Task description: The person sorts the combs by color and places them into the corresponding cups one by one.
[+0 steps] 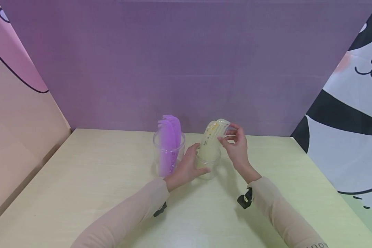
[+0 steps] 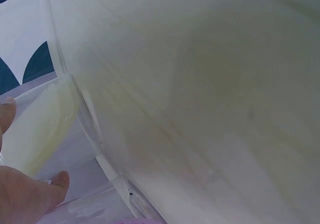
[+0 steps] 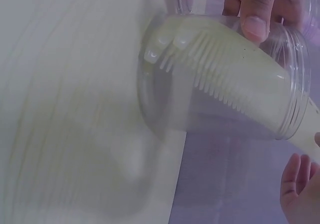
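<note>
A clear plastic jar (image 1: 215, 165) on the table holds pale yellow combs (image 1: 206, 146) that lean with their toothed ends above the rim. My left hand (image 1: 186, 165) grips this jar, fingers behind it and thumb across the near side. With thumb and fingertips, my right hand (image 1: 238, 148) pinches a yellow comb by its upper toothed edge. In the right wrist view, a comb's teeth (image 3: 210, 71) show through the jar wall, reaching its bottom. The left wrist view catches the left thumb (image 2: 59, 184) and a yellow comb (image 2: 45, 121).
Left of the left hand stands a second clear jar (image 1: 156, 146) with purple combs (image 1: 171, 132) upright in it. The pale wooden table (image 1: 105, 179) ends at a purple backdrop (image 1: 186, 69). Cartoon-printed panels flank both sides.
</note>
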`<state>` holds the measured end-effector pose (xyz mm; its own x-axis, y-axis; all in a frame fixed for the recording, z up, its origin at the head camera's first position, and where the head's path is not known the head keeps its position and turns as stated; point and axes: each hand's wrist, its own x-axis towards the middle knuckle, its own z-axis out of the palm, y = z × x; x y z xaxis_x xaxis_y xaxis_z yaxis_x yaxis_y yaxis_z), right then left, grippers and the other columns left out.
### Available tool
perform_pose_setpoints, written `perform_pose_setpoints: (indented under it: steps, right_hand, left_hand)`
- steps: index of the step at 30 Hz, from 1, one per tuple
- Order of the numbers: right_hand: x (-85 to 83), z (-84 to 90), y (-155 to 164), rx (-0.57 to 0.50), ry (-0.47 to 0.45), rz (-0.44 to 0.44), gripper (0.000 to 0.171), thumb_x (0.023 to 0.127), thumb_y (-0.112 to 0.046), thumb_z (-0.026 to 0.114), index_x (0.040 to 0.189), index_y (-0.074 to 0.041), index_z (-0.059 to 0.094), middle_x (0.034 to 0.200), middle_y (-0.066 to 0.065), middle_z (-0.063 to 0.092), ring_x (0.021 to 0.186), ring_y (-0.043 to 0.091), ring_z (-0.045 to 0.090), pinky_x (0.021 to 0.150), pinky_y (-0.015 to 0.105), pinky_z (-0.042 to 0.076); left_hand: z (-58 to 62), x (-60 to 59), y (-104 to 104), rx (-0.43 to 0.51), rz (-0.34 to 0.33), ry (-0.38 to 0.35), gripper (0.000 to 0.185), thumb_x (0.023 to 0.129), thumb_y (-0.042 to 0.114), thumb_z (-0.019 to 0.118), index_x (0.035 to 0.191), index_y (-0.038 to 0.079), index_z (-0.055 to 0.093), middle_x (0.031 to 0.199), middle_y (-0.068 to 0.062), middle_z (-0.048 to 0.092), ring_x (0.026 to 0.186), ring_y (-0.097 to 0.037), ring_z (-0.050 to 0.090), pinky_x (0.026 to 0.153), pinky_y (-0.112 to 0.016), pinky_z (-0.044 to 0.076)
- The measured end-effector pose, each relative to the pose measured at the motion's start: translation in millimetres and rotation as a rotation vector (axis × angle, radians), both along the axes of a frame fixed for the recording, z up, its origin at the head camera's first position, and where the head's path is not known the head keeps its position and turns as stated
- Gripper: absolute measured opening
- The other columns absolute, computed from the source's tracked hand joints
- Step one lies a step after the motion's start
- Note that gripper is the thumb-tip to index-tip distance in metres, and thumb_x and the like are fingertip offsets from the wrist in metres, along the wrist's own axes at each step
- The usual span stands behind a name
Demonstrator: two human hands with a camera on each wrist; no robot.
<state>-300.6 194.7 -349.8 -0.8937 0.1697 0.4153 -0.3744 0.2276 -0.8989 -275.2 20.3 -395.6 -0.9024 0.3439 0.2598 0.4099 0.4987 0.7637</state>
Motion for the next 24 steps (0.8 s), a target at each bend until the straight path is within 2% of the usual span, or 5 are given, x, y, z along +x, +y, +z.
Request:
perform_pose_setpoints:
  steps: [5,15,24]
  right_hand:
    - [0.4,2.0,0.0,0.016,-0.004,-0.006,0.059,0.078,0.004,0.065,0.129,-0.009,0.039,0.098,0.005,0.049,0.075,0.006,0.053,0.058,0.014,0.050]
    - [3.4,6.0,2.0,0.069,-0.027,0.016,0.061,0.081,-0.001,0.064,0.133,-0.010,0.035,0.106,0.010,0.048,0.079,0.007,0.052,0.062,0.011,0.050]
    - [3.6,7.4,3.0,0.084,-0.033,0.013,0.059,0.081,0.000,0.064,0.132,-0.008,0.035,0.105,0.011,0.048,0.078,0.008,0.052,0.062,0.012,0.050]
  left_hand:
    - [0.1,-0.1,0.6,0.008,-0.003,-0.001,0.092,0.073,0.028,0.077,0.142,0.009,0.020,0.141,-0.009,0.034,0.128,-0.022,0.038,0.108,-0.038,0.033]
    - [5.5,3.2,-1.0,-0.001,-0.027,0.021,0.095,0.072,0.027,0.077,0.142,0.005,0.018,0.141,-0.011,0.034,0.129,-0.022,0.036,0.109,-0.036,0.032]
    - [9.8,4.5,-1.6,-0.013,-0.016,0.030,0.098,0.071,0.026,0.078,0.143,0.003,0.016,0.143,-0.013,0.032,0.131,-0.024,0.035,0.110,-0.038,0.031]
